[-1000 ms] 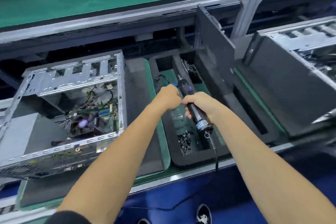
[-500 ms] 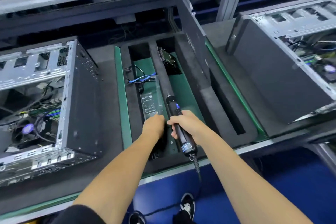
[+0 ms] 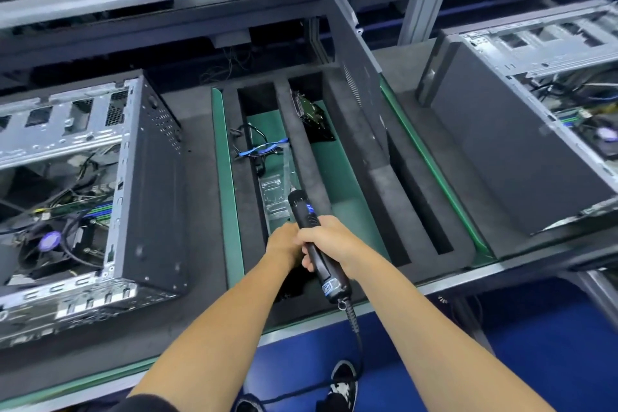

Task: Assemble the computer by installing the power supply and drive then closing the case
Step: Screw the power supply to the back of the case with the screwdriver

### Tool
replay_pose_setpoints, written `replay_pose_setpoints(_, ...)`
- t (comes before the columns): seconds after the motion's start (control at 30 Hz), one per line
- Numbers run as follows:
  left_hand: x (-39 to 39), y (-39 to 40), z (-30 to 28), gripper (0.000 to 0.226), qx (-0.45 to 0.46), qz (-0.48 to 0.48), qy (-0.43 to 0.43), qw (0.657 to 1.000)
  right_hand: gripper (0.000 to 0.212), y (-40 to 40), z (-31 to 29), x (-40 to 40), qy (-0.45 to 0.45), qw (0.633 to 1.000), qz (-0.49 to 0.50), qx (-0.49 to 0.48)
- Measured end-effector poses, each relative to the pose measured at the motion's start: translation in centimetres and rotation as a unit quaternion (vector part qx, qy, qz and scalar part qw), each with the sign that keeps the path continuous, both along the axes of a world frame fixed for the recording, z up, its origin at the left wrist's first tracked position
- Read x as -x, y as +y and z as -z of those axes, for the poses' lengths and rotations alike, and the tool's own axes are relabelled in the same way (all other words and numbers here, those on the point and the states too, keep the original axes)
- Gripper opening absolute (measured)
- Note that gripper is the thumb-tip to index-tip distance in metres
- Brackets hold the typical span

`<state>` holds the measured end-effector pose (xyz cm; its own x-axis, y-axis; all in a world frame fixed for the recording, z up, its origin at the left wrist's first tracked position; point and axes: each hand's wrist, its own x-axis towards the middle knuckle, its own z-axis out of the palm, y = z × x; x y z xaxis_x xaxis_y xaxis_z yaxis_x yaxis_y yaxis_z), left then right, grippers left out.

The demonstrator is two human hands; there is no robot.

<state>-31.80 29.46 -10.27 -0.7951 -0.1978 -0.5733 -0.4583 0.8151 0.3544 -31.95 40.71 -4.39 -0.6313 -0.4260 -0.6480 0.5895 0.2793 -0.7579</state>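
Your right hand (image 3: pixel 329 241) is wrapped round the electric screwdriver (image 3: pixel 312 237), whose long axis runs from the corded end near you, up and slightly left to its head over the foam tray (image 3: pixel 354 157). Your left hand (image 3: pixel 284 244) sits just left of the driver's barrel, touching your right hand, reaching down into the near end of the tray's left slot; its fingers are hidden under the knuckles, so you cannot tell from here whether it is pinching anything. It looks as though you are picking up screws, but the slot under the hand is too dark to confirm.

The drive (image 3: pixel 309 114) lies in the tray's middle slot, at the far end, straight ahead of your hands and a little right, its long axis running away from you along the slot. Your right hand is nearer that slot but is taken up with the tool. A bundle of cables (image 3: pixel 259 147) and a clear plastic bag (image 3: pixel 277 191) lie in the left slot, between your left hand and the far wall.

The open computer case (image 3: pixel 100 177) stands on the counter (image 3: pixel 200 321) well to your left, on your left arm's side. The side panel (image 3: pixel 357 77) leans upright in the tray's right slot; no power supply is plainly visible
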Motion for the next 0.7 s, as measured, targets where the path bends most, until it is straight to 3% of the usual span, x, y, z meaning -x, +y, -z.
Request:
replay_pose_setpoints(0.17,0.6,-0.4,-0.7,0.009,-0.021,-0.006,0.041,0.999,0.012,0.9,-0.1,0.3,0.0,1.0,0.012,0.009)
replay_pose_setpoints(0.3,1.5,-1.2,-1.2,0.011,-0.031,-0.046,0.083,0.995,0.013,1.8,-0.3,0.7,-0.013,1.0,0.025,0.013)
replay_pose_setpoints(0.47,1.2,-1.0,-0.7,0.016,0.063,0.046,0.067,0.995,0.011,2.2,-0.5,1.1,-0.017,0.999,0.04,0.012)
replay_pose_setpoints(0.57,0.6,-0.7,0.1,0.029,0.147,0.14,0.029,0.979,0.01,2.4,-0.5,1.2,-0.013,0.999,0.033,0.01)
replay_pose_setpoints(0.7,-0.1,-0.7,1.0,0.029,0.182,0.205,0.006,0.962,0.01,2.6,-0.5,1.3,-0.015,0.999,0.028,0.007)
